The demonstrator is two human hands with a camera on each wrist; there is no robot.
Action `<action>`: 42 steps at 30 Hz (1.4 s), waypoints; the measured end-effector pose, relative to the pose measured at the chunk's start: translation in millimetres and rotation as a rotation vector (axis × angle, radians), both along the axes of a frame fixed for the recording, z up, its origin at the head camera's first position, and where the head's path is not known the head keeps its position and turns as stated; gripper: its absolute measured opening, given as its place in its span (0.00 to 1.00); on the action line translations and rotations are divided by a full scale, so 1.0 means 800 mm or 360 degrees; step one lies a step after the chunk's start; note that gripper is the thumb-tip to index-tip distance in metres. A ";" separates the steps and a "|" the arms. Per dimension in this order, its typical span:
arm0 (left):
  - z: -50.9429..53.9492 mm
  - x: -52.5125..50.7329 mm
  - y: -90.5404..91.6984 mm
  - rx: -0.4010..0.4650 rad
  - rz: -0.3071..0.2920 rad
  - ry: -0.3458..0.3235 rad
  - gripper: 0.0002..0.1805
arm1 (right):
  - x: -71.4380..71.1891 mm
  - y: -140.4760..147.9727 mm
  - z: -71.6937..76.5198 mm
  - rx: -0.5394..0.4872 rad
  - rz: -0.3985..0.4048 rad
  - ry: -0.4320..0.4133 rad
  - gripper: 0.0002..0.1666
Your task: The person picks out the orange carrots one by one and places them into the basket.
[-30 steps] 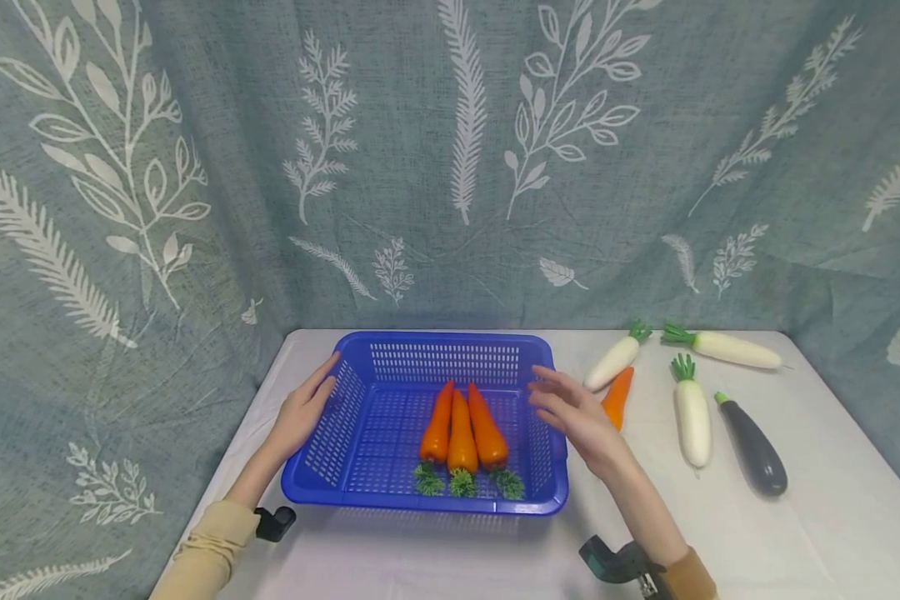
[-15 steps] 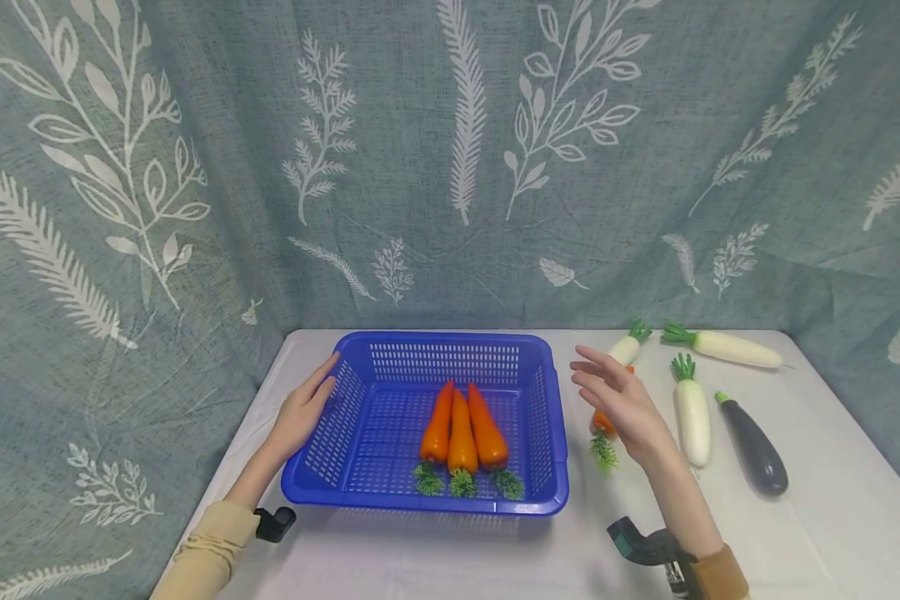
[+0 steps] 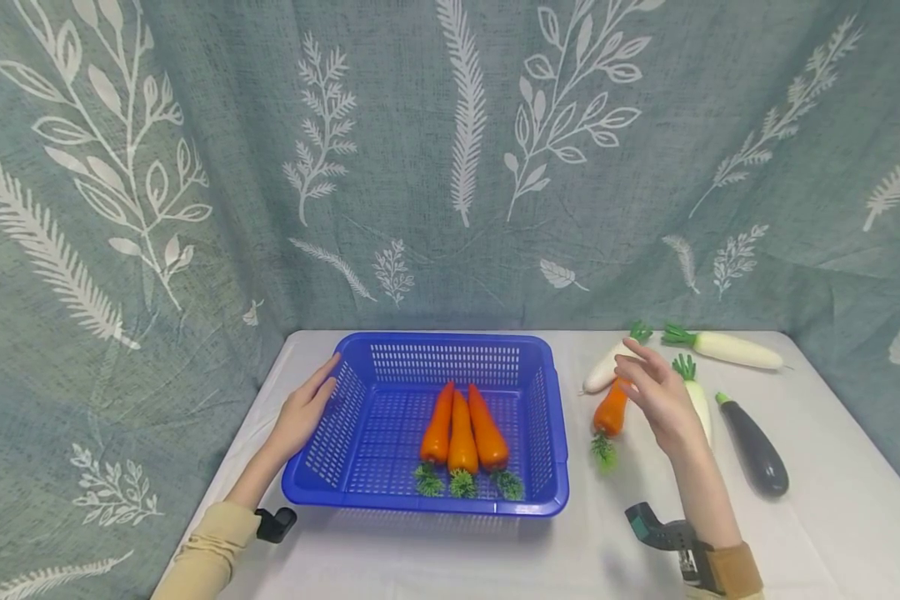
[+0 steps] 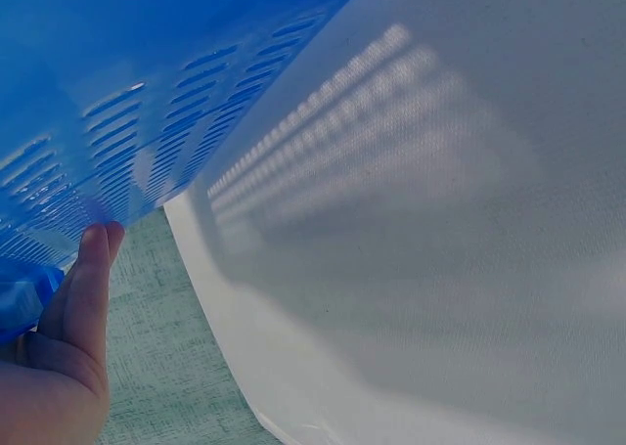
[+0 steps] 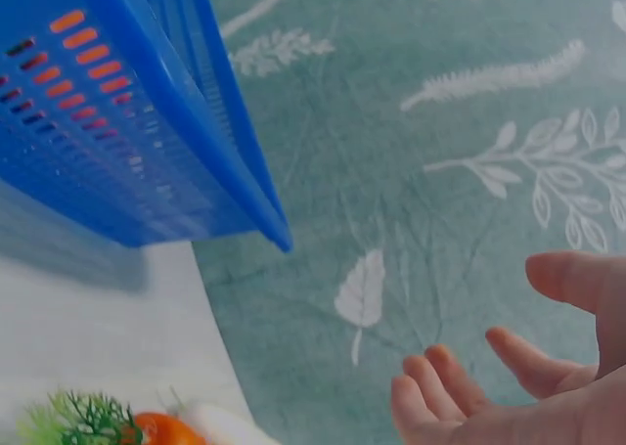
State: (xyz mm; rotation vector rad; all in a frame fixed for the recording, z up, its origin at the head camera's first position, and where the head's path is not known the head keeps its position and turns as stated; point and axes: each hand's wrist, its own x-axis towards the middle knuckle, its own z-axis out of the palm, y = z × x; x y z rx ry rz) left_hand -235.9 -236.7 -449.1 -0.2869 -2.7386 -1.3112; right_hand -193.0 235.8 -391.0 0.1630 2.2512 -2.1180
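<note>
A blue plastic basket (image 3: 427,507) holds three carrots (image 3: 462,433) side by side, their green tops toward the front. My left hand (image 3: 304,414) rests against the basket's left side, its fingers straight along the wall, as the left wrist view also shows (image 4: 73,337). Over the table right of the basket is my right hand (image 3: 663,400), fingers relaxed and apart, holding nothing. Nearest to it lies another carrot (image 3: 611,411) with a green tuft, beside a white radish (image 3: 602,372). A second white radish (image 3: 697,400) is partly hidden behind the right hand.
Farther right lie a third white radish (image 3: 735,349), at the back, and a dark eggplant (image 3: 752,446). A white cloth covers the table (image 3: 420,562). Behind it hangs a green curtain (image 3: 420,192) with a white leaf pattern.
My right hand has moved right, from the basket's right rim to over the loose vegetables, uncovering the loose carrot. The left hand and the basket have stayed in place.
</note>
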 end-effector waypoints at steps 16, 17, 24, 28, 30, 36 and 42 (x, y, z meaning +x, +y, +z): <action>0.004 -0.003 0.002 -0.0001 0.0014 -0.0008 0.27 | -0.020 0.021 -0.019 -0.0042 -0.0242 -0.0136 0.38; 0.004 -0.003 0.002 -0.0001 0.0016 -0.0006 0.27 | -0.022 0.021 -0.023 -0.0026 -0.0250 -0.0149 0.38; 0.003 -0.005 0.003 -0.0003 0.0021 -0.0006 0.27 | -0.034 0.024 -0.051 0.0179 -0.0244 -0.0240 0.38; 0.003 -0.005 0.004 -0.0004 0.0022 -0.0006 0.27 | -0.036 0.025 -0.061 0.0231 -0.0206 -0.0295 0.38; 0.004 -0.005 0.005 -0.0001 0.0019 -0.0004 0.27 | -0.038 0.025 -0.065 0.0264 -0.0196 -0.0319 0.38; 0.004 -0.006 0.005 -0.0001 0.0024 0.0000 0.26 | -0.044 0.026 -0.075 0.0452 -0.0156 -0.0372 0.37; 0.005 -0.008 0.006 -0.0006 0.0037 -0.0005 0.26 | -0.045 0.024 -0.082 0.0548 -0.0080 -0.0423 0.37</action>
